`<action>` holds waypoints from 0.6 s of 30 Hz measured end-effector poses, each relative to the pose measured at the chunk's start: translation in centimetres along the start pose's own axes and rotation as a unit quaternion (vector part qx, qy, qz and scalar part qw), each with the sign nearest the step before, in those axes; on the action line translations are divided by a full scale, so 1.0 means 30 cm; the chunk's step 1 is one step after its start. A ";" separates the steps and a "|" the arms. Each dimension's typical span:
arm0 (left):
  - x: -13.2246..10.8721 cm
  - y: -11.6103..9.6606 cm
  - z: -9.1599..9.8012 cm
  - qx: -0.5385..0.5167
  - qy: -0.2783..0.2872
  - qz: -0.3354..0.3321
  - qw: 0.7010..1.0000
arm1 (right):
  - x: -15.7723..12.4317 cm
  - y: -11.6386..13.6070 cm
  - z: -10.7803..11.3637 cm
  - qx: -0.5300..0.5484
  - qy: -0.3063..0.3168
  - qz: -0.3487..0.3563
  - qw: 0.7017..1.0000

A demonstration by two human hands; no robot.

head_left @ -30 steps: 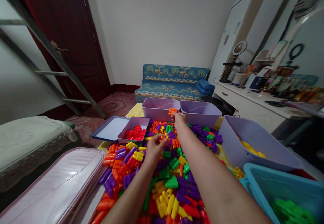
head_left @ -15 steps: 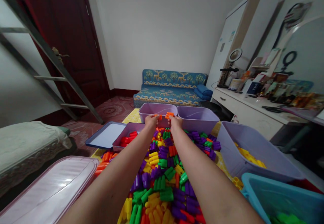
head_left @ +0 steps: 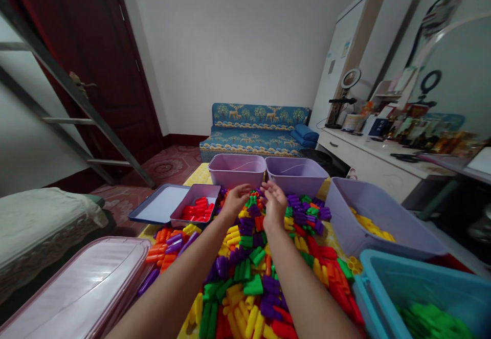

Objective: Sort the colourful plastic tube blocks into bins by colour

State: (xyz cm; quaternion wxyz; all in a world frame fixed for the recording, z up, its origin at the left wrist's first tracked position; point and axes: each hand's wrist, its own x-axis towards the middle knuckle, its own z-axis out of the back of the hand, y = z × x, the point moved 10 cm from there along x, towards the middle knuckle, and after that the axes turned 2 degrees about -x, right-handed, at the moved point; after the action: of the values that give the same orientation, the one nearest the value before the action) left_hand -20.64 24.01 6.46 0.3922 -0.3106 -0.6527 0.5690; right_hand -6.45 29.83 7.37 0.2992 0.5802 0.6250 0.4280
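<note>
A heap of plastic blocks (head_left: 253,267) in orange, purple, green, yellow and red covers the surface in front of me. My left hand (head_left: 235,202) and my right hand (head_left: 274,205) hover side by side over the far end of the heap, fingers loosely spread, nothing in either. Just beyond them stand two lilac bins: the left bin (head_left: 237,170) and the right bin (head_left: 295,175). What lies inside those two bins is hidden from here.
A small tray of red blocks (head_left: 195,210) and a blue lid (head_left: 159,210) lie at the left. A pink lidded box (head_left: 76,290) sits near left. A lilac tub with yellow blocks (head_left: 374,221) and a blue tub with green blocks (head_left: 422,303) are right.
Both hands carried orange blocks to the rim of the left lilac bin, then drew back toward me over the heap without the blocks, fingers now apart.
</note>
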 end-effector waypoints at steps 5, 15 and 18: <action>-0.194 0.042 -0.157 0.292 0.118 -0.130 0.940 | -0.092 0.001 0.243 -0.183 -0.006 0.063 0.981; -0.251 0.009 -0.206 0.562 0.022 -0.090 0.822 | -0.135 -0.043 0.345 -0.301 0.048 0.077 0.949; -0.274 -0.014 -0.130 0.596 -0.053 -0.045 0.800 | -0.144 -0.033 0.340 -0.324 0.053 0.097 0.940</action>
State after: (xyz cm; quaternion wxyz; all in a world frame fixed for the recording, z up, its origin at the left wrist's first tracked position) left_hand -13.15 18.88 5.74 0.4901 0.0449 -0.2174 0.8430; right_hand 2.61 27.54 1.32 0.3947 0.4858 0.4082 0.6645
